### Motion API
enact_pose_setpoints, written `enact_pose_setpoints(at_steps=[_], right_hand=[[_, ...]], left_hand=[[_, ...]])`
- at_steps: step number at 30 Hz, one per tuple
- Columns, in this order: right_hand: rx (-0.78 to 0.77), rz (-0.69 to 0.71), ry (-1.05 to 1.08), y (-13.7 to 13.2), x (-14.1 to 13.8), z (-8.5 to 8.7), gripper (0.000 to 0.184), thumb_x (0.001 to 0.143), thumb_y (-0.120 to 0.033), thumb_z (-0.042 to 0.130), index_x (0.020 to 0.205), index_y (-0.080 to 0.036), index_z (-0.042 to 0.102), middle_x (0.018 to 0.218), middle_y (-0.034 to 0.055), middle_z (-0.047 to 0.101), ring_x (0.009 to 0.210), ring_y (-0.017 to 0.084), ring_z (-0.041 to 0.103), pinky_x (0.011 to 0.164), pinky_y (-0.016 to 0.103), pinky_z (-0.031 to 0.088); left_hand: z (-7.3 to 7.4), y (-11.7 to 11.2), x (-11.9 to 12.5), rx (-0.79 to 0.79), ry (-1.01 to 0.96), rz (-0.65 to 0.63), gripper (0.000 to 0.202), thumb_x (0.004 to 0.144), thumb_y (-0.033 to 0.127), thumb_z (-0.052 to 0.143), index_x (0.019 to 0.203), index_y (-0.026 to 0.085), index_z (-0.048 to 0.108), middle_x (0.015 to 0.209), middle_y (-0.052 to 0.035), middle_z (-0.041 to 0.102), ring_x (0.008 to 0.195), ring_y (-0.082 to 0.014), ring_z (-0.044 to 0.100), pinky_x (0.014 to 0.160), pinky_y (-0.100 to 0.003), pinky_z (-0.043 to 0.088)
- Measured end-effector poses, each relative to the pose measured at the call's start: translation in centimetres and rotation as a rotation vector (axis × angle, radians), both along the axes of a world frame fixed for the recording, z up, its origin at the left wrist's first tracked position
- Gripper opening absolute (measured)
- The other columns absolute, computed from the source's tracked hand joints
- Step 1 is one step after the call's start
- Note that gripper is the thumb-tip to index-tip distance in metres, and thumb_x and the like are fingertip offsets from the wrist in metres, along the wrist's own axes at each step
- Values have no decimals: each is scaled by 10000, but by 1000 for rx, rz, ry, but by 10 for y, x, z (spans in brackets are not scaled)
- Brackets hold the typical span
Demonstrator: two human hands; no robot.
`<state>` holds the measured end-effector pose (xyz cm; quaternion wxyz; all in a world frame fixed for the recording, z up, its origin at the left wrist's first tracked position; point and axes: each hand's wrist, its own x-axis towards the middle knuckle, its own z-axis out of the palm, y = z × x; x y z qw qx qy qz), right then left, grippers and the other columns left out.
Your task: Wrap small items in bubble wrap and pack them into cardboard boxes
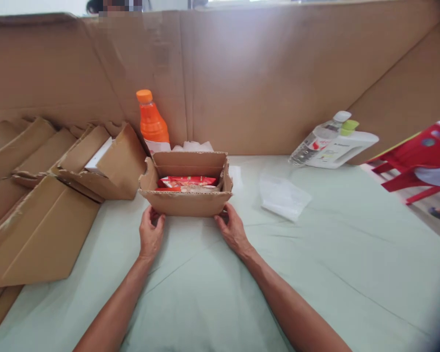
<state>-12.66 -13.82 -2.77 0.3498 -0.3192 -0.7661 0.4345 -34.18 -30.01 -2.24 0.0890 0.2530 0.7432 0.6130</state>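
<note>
A small open cardboard box stands on the pale green cloth, its top flaps gone or folded away. Red printed packets lie inside it, partly hidden by the front wall. My left hand grips the lower left corner, thumb at the front and fingers curled round the side. At the lower right corner my right hand holds the box in the same way. Behind the box, an orange bottle with an orange cap leans slightly, and some whitish wrapping shows beside it.
Several cardboard boxes crowd the left side, one holding a white item. Clear plastic bags lie right of centre. A clear bottle and a white jug lean near the cardboard wall. A red chair stands beyond the right edge.
</note>
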Motion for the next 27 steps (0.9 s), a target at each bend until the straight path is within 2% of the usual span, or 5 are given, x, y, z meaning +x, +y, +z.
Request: enact_pose_setpoints(at_steps=[6, 14, 17, 20, 27], right_hand=[[66, 0, -99, -13, 1, -1, 567, 844, -212, 591, 1407, -192, 527, 1268, 124, 693, 1096, 240, 684, 1007, 436, 558], [167, -388, -286, 60, 87, 67, 547, 857, -265, 610, 1380, -112, 557, 1548, 223, 480, 1486, 362, 373, 1247, 570, 217], [72, -594, -494, 85, 120, 78, 558, 800, -250, 635, 1331, -87, 579, 1272, 243, 673, 1301, 412, 546, 1131, 642, 318], [46, -582, -522, 80, 132, 78, 480, 816, -262, 585, 1278, -135, 617, 915, 107, 747, 993, 303, 682, 979, 498, 485], [66, -608, -527, 42, 139, 72, 496, 855, -378, 619, 1301, -161, 588, 1249, 187, 684, 1102, 319, 659, 1002, 492, 461]], left_hand=[[-1, -9, 1, 13, 22, -6, 528, 775, 319, 695, 1266, 173, 566, 1072, -66, 650, 940, -174, 644, 957, -357, 515], [-7, -5, -3, 44, 79, 44, 680, 732, 262, 663, 1383, 174, 486, 1062, -56, 617, 920, -160, 643, 961, -371, 526], [-6, -4, -1, 55, 98, 61, 642, 743, 249, 637, 1364, 179, 487, 1080, -69, 612, 958, -170, 649, 979, -384, 529], [1, -12, 7, 47, 138, 60, 621, 740, 223, 645, 1346, 186, 513, 1172, -106, 610, 1071, -209, 643, 1027, -412, 514], [17, -61, 65, -73, 297, -134, 539, 827, 233, 615, 1363, 200, 566, 1365, -150, 566, 1312, -297, 548, 1080, -470, 510]])
